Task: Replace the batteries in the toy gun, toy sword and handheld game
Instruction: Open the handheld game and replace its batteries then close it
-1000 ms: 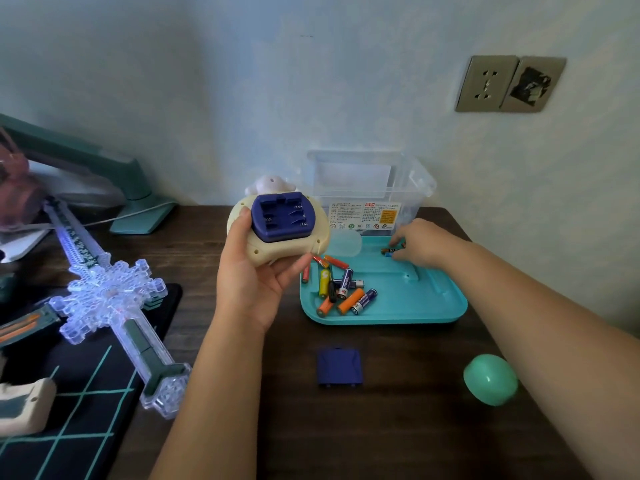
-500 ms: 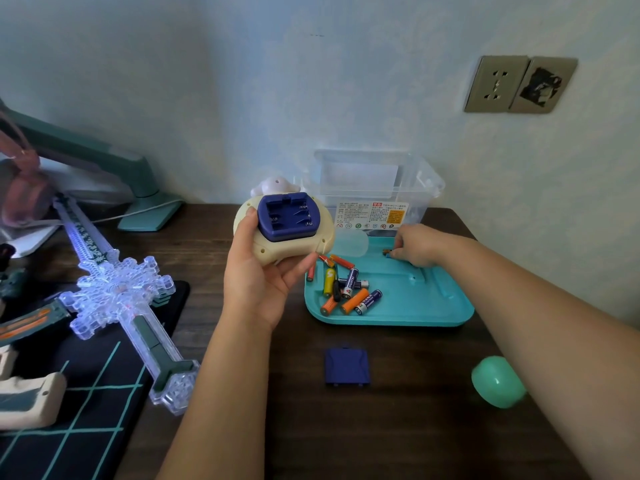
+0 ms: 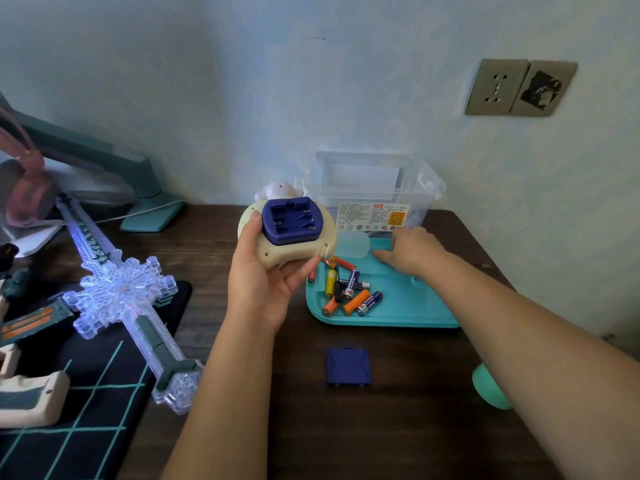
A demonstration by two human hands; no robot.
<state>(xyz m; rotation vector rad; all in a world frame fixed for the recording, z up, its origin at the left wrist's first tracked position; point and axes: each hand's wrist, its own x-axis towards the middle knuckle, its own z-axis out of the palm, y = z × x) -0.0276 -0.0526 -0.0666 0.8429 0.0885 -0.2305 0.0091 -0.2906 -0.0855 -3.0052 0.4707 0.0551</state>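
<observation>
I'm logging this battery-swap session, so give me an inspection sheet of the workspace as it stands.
Surface: dark wooden table; black gridded mat at left.
Job's things: handheld game held back-up, battery compartment open and empty; its blue cover lies on the table; loose batteries in the teal tray; lit toy sword across the mat; toy gun partly in view at left edge.
Clutter: clear plastic box; green round object.
Grippers: left hand grips the game; right hand reaches into the tray, grasp hidden.
Cables: white cord beside the teal stand.
Surroundings: wall socket.
</observation>
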